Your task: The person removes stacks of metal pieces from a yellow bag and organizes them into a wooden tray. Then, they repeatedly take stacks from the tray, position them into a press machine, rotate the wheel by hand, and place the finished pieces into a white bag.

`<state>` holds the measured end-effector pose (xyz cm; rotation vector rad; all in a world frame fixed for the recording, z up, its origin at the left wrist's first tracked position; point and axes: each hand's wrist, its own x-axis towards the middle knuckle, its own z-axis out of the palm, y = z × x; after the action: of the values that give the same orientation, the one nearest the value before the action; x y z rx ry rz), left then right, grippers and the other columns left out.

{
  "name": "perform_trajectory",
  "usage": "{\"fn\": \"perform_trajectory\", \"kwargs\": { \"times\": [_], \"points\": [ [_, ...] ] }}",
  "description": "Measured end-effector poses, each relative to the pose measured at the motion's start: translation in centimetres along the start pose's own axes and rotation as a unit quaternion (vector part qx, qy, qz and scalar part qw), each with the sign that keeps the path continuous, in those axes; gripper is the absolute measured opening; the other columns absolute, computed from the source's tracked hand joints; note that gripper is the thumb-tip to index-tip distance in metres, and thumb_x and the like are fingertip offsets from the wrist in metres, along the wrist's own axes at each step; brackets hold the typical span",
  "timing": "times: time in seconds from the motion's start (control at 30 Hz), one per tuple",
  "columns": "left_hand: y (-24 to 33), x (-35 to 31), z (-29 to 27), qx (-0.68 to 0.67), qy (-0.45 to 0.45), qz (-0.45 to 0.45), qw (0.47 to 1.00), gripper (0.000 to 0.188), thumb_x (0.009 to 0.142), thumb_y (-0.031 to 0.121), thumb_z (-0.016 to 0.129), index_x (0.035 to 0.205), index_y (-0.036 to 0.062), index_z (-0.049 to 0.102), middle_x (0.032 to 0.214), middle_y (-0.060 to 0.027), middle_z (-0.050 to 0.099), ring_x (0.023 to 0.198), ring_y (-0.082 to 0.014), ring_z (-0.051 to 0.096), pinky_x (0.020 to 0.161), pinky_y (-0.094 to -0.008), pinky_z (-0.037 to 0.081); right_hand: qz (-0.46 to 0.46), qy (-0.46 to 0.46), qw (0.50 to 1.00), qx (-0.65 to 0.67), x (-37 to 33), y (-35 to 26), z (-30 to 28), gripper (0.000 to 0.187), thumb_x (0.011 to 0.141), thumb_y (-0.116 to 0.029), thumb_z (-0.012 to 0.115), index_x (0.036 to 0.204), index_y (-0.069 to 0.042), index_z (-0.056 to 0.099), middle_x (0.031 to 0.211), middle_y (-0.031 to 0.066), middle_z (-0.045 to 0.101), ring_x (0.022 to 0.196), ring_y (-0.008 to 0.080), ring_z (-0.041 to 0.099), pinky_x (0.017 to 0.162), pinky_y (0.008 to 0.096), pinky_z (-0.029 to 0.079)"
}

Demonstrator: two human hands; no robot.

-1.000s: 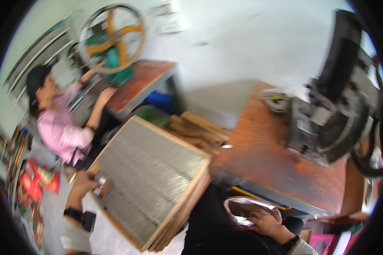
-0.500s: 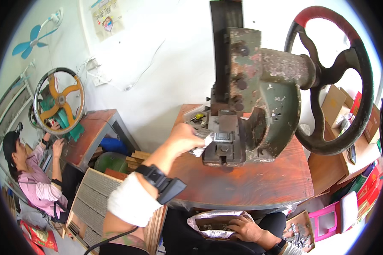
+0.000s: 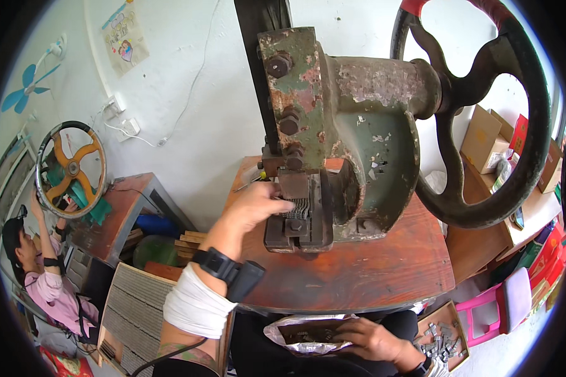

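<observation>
My left hand (image 3: 255, 205) is closed, thumb and fingers pinching a ridged stack of small grey metal pieces (image 3: 301, 209). It holds them on the dark die bed (image 3: 321, 234) of a hand press (image 3: 302, 107), just below the ram block (image 3: 294, 185); fingers and block hide part of the stack. On my lap lies a bag with a whitish rim (image 3: 280, 336), small pieces dimly visible inside. My right hand (image 3: 371, 339) reaches over its right side, fingers loosely stretched into the opening, their tips partly hidden. Nothing shows in that hand.
A large handwheel (image 3: 538, 119) juts from the press at right above the reddish wooden table (image 3: 358, 276). A tray of grey strips (image 3: 138, 308) is at left, a box of metal pieces (image 3: 443, 333) at lower right beside a pink stool (image 3: 484, 314). A co-worker (image 3: 50, 289) works at another press.
My left hand has brought the stack rightward from beside the die to under the ram. My right hand stays at the bag. The view has shifted; the co-worker's arm has risen to their wheel.
</observation>
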<state>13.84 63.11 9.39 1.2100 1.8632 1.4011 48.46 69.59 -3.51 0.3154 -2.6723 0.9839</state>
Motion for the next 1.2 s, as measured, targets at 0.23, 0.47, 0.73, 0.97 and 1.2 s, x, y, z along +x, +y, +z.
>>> {"fn": "perform_trajectory", "kwargs": {
  "times": [0.23, 0.47, 0.73, 0.97, 1.2],
  "points": [
    [-5.3, -0.2, 3.3, 0.446, 0.218, 0.125, 0.859, 0.037, 0.076, 0.003, 0.056, 0.112, 0.0073, 0.06, 0.12, -0.0091, 0.056, 0.114, -0.032, 0.047, 0.091, -0.0464, 0.038, 0.018, 0.257, 0.963, -0.083, 10.7, 2.2, -5.7, 0.033, 0.071, -0.009, 0.072, 0.101, -0.001, 0.062, 0.1, 0.0176, 0.06, 0.086, 0.0357, 0.058, 0.076, 0.041, 0.05],
    [-6.1, 0.8, 2.9, 0.345, 0.245, 0.146, 0.894, 0.039, 0.078, 0.002, 0.053, 0.116, 0.0066, 0.058, 0.123, -0.0094, 0.054, 0.118, -0.0323, 0.043, 0.094, -0.0495, 0.034, 0.076, 0.347, 0.921, -0.157, 21.0, 4.2, -5.7, 0.059, 0.06, -0.021, 0.083, 0.107, 0.005, 0.058, 0.102, 0.0192, 0.057, 0.092, 0.0363, 0.059, 0.08, 0.039, 0.049],
    [-6.3, -0.1, 3.3, 0.238, 0.195, 0.121, 0.944, 0.042, 0.082, 0.003, 0.051, 0.123, 0.0109, 0.054, 0.121, -0.0109, 0.056, 0.116, -0.0318, 0.046, 0.097, -0.0481, 0.031, 0.149, 0.33, 0.925, -0.117, 22.4, 5.0, -5.4, 0.078, 0.056, -0.031, 0.084, 0.117, 0.005, 0.052, 0.114, 0.0223, 0.054, 0.108, 0.0383, 0.051, 0.089, 0.0426, 0.045],
    [-6.5, 0.1, 2.9, 0.133, 0.163, 0.136, 0.968, 0.041, 0.083, -0.002, 0.048, 0.123, 0.0054, 0.053, 0.121, -0.0161, 0.056, 0.114, -0.032, 0.051, 0.099, -0.0329, 0.037, 0.167, 0.33, 0.917, -0.148, 22.7, 5.6, -4.8, 0.089, 0.055, -0.035, 0.085, 0.125, 0.006, 0.046, 0.125, 0.0248, 0.048, 0.117, 0.0384, 0.046, 0.096, 0.0424, 0.042],
    [-5.4, -0.6, 2.9, 0.272, 0.15, 0.088, 0.947, 0.036, 0.084, 0.01, 0.051, 0.12, 0.0094, 0.051, 0.133, -0.0026, 0.047, 0.125, -0.031, 0.037, 0.089, -0.0749, 0.023, 0.169, 0.325, 0.927, -0.08, 22.6, 6.3, -5.0, 0.087, 0.053, -0.033, 0.086, 0.122, 0.006, 0.05, 0.123, 0.0242, 0.049, 0.115, 0.0371, 0.048, 0.096, 0.0422, 0.041]
  ]
}}
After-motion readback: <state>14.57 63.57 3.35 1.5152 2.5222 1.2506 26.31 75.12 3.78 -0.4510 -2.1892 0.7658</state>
